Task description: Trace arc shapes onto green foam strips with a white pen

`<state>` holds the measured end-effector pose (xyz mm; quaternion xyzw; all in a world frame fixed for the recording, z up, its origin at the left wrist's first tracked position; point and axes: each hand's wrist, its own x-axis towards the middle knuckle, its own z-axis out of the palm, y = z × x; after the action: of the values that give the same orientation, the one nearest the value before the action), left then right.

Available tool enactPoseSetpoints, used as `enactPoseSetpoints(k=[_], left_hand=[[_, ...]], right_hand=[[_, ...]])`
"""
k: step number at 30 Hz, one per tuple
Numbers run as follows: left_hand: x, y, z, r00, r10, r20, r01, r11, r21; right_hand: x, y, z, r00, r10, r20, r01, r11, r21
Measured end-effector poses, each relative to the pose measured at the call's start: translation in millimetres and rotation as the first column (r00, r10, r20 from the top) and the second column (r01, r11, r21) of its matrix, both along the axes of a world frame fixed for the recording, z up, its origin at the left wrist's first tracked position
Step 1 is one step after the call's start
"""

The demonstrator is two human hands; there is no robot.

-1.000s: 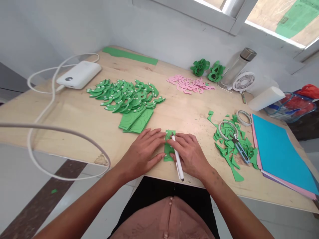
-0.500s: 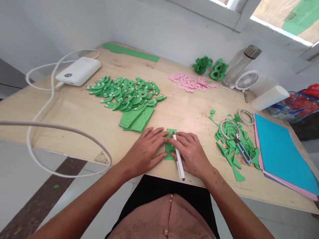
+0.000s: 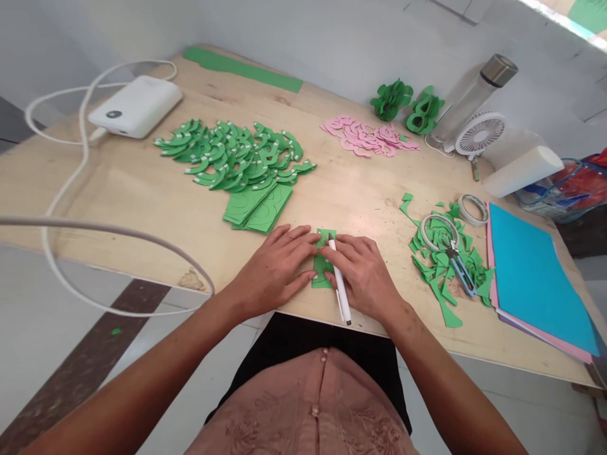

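A small green paper piece (image 3: 323,280) lies on the wooden table near its front edge, partly covered by fingers. My left hand (image 3: 279,268) rests flat on its left side, fingers apart, the fingertips touching the paper. From the right, my right hand (image 3: 363,272) holds a white pen (image 3: 341,287) between thumb and fingers, its dark tip pointing away from me over the paper. Just beyond my left hand is a stack of green paper rectangles (image 3: 260,208) with curved outlines. Behind that stack spreads a pile of curved green cutouts (image 3: 237,158) with small white tabs.
Pink cutouts (image 3: 367,138), green paper ornaments (image 3: 390,101), a bottle (image 3: 474,95) and a fan (image 3: 480,134) stand or lie at the back. Rightward are green scraps (image 3: 446,297), scissors (image 3: 462,272), tape (image 3: 473,210) and blue sheets (image 3: 535,278). A power bank (image 3: 136,106) with cable lies left.
The camera view has tilted down a little, so the table and the things on it appear higher. Both hands keep nearly the same place on the paper, and the pen is still held.
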<state>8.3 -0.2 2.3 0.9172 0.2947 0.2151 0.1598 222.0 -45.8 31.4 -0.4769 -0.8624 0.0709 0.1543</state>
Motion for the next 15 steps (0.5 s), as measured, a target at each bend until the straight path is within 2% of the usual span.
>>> enactPoseSetpoints(k=[15], left_hand=[[-0.3,-0.2,0.0,1.000,-0.003,0.010,0.002,1.000,0.030]], right_hand=[[0.3,0.3,-5.4,0.998,-0.036,-0.055,0.040,0.997,0.063]])
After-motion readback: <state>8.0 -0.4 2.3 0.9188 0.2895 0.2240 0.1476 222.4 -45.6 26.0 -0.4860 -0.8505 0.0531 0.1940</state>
